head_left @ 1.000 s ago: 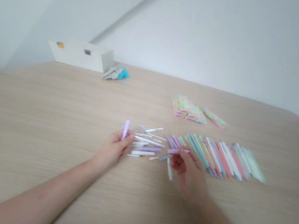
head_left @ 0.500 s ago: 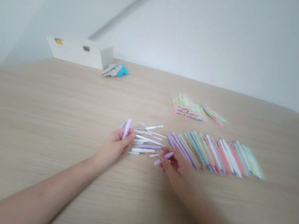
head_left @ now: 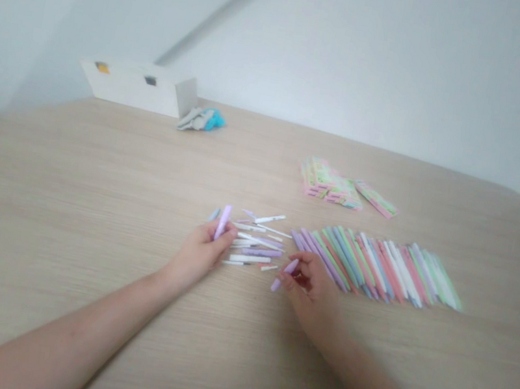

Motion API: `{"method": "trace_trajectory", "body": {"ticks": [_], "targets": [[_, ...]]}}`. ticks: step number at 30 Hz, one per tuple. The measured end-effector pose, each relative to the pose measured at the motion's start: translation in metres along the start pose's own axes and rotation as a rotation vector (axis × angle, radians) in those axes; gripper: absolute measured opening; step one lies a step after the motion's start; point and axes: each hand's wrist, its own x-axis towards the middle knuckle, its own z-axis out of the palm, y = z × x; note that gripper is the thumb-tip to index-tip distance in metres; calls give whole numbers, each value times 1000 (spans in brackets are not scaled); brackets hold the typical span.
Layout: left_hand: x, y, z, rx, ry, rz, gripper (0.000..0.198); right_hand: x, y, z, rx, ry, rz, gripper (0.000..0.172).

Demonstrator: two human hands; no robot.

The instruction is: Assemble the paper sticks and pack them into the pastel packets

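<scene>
My left hand [head_left: 197,256] grips a lilac plastic pen barrel [head_left: 222,222] upright between its fingers, beside a loose heap of white and lilac pen parts [head_left: 252,242]. My right hand [head_left: 313,293] holds a shorter lilac pen part [head_left: 285,274] tilted in its fingertips. That hand sits at the near end of a fanned row of pastel pens [head_left: 376,269] in lilac, green, blue, pink and white. Its palm hides a little of the row's left end.
Behind the row lies a stack of pink and green packaged pens [head_left: 328,184] on the light wood table [head_left: 92,194]. At the far edge stand a white box [head_left: 129,86] and a crumpled grey and blue cloth [head_left: 200,120].
My right hand has shifted slightly, and the lilac piece in its fingers now tilts more steeply. My left hand has barely moved. The view has tilted slightly.
</scene>
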Motion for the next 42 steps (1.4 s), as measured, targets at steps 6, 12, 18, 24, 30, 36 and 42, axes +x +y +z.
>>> {"method": "trace_trajectory", "body": {"ticks": [6, 12, 18, 24, 30, 36, 42], "targets": [[0, 0, 0, 309, 8, 86, 24, 4, -6, -3, -136, -36, 94, 11], [-5, 10, 5, 458, -19, 133, 21, 5, -5, -4, -212, -80, 85, 9], [-9, 3, 4, 563, -126, 226, 15, 0, 0, 1, -328, -143, -66, 12], [-14, -3, 5, 717, -268, 243, 24, -3, 1, 2, -448, -219, -153, 18], [-13, 2, 1, 715, -373, 243, 30, -2, -1, 2, -445, -211, -191, 17], [-15, 8, 0, 685, -434, 269, 30, 1, -1, -1, -428, -155, -191, 15], [-6, 18, -3, 751, -107, 187, 18, 10, 6, 1, -427, -104, -222, 20]]}}
